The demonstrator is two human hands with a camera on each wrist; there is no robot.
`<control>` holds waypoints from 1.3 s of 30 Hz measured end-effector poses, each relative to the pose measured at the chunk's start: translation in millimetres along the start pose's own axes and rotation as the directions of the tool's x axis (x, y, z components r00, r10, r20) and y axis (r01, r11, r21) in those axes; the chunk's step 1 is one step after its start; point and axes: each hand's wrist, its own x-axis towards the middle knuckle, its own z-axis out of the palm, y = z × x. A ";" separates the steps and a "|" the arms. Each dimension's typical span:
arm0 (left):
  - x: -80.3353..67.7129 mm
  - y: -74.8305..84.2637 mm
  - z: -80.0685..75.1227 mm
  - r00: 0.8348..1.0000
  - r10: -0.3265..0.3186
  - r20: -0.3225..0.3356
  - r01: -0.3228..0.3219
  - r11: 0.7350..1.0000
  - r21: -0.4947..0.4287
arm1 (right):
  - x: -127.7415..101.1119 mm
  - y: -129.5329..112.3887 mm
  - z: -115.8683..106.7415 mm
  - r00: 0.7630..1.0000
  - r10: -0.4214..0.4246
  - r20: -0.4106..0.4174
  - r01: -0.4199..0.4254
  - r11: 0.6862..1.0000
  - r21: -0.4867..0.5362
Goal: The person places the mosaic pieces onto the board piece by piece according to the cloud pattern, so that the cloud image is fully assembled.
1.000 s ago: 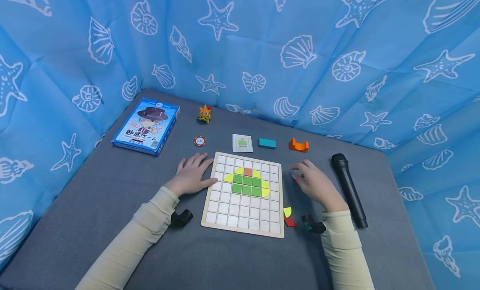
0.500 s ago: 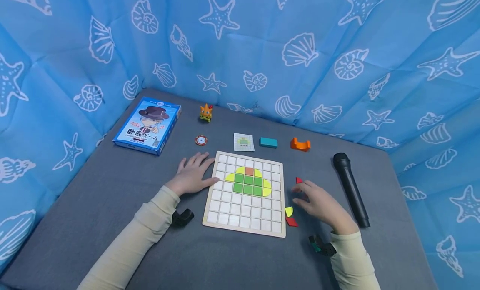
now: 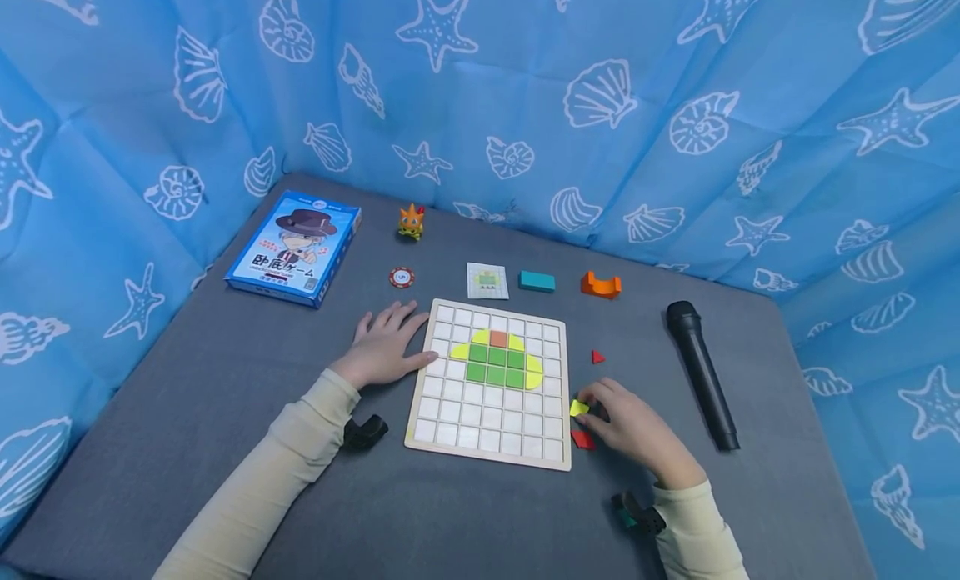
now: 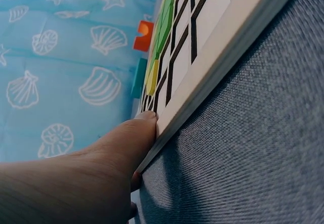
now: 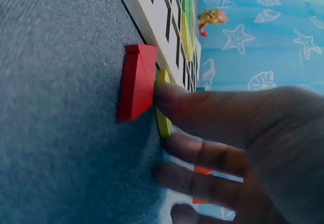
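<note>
Blue game box [image 3: 294, 247], lying at the table's far left: its lid is carrying a line of large white Japanese characters beneath the drawn figure in a hat, reading roughly "卧底ゲーム"; the smaller print above and below is showing too small to read. Red-and-white chip [image 3: 402, 277], lying just beyond the board: a figure that looks like "5" is sitting at its centre, though it is not fully clear. Small card [image 3: 487, 281] beside the chip: it is showing a coloured grid pattern only, with no legible lettering.
</note>
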 end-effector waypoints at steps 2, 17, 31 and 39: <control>0.0 -0.3 -0.3 1.000 0.000 -0.004 0.000 1.000 0.001 | 1.5 -0.9 0.3 0.999 0.034 -0.017 -0.034 0.999 -0.009; -0.5 0.4 -0.8 1.000 0.003 -0.003 -0.003 1.000 0.003 | 3.3 -5.2 3.6 0.999 0.021 -0.032 -0.022 0.999 -0.049; -0.9 1.2 -1.9 1.000 -0.003 0.000 0.003 1.000 0.008 | 9.1 -21.5 -7.9 0.993 0.031 -0.110 -0.046 0.989 -0.137; -2.0 0.7 -2.3 1.000 0.001 0.000 -0.001 1.000 0.008 | 28.8 -59.1 -9.5 0.986 -0.126 -0.106 0.112 0.985 -0.134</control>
